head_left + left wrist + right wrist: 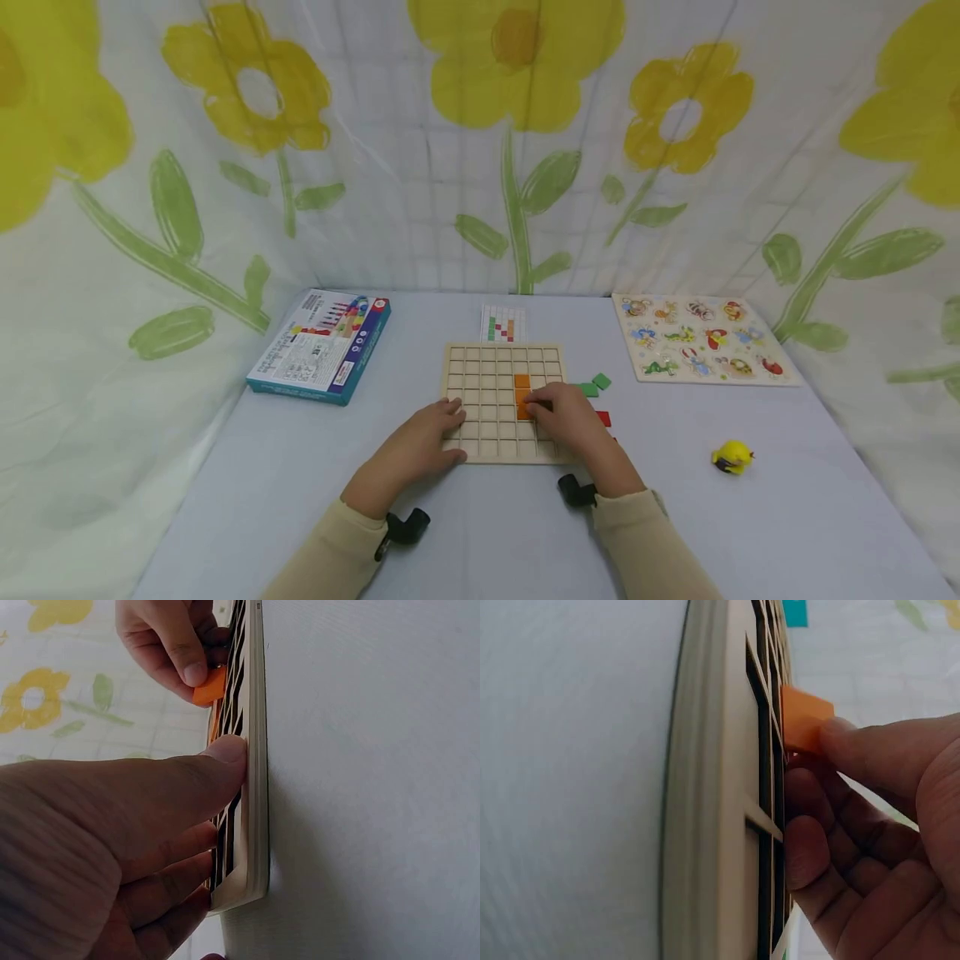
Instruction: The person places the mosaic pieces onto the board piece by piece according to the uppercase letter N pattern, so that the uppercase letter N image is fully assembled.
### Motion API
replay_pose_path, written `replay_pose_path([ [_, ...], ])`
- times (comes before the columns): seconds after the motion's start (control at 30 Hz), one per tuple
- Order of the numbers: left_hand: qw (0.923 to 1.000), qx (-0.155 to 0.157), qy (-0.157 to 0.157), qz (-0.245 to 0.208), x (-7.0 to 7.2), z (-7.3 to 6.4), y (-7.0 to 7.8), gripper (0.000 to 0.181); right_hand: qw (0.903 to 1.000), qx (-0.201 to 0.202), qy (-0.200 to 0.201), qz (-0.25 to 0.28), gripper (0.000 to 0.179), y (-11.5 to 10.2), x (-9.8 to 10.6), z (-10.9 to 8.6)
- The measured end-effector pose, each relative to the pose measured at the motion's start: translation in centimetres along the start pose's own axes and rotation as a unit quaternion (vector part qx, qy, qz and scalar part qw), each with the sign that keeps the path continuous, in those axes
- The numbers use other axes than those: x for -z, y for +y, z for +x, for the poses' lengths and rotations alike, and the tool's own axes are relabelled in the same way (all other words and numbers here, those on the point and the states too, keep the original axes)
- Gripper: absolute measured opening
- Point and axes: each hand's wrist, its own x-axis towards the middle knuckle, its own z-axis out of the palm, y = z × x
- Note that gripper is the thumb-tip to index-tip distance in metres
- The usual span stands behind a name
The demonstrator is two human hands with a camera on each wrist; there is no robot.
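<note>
A wooden grid board [480, 454] lies flat on the table, with square cells divided by thin raised strips. My right hand [566, 417] pinches an orange square tile [804, 720] between thumb and fingers. That tile stands tilted at the grid, in the same column as other orange tiles [522, 381]. On the board's left side rests my left hand [420, 442]; its thumb touches the near rim in the left wrist view and its fingers [176, 877] lie over the side. Green tiles [602, 381] and red tiles [603, 418] lie right of the board, partly behind my right hand.
Behind the board lies a pattern card [503, 323] with coloured squares. A boxed toy set [318, 346] is at the back left. An insect puzzle board [701, 340] lies at the back right, with a small yellow duck [732, 457] in front. A flowered curtain [390, 208] hangs behind.
</note>
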Motion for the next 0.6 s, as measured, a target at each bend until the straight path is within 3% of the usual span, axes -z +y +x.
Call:
replay_pose_path([
  [0.17, 1.0, -0.001, 0.001, 0.002, -0.2, 0.1, -0.2, 0.067, 0.9998, 0.015, 0.008, -0.011, 0.014, 0.2, -0.1, -0.2],
  [0.37, 1.0, -0.003, 0.002, 0.003, -0.1, 0.1, -0.2, 0.066, 0.9999, 0.001, 0.007, 0.007, 0.012, 0.3, 0.6, -0.4],
  [0.5, 1.0, 0.0, -0.001, 0.003, -0.1, 0.0, -0.1, 0.066, 0.9994, -0.003, 0.016, 0.032, 0.021, 1.9, 3.3, -1.1],
  [0.6, 1.0, 0.003, -0.001, 0.001, -0.1, -0.1, 0.0, 0.066, 0.9995, -0.017, 0.026, 0.011, 0.025, 4.3, 6.0, -2.0],
])
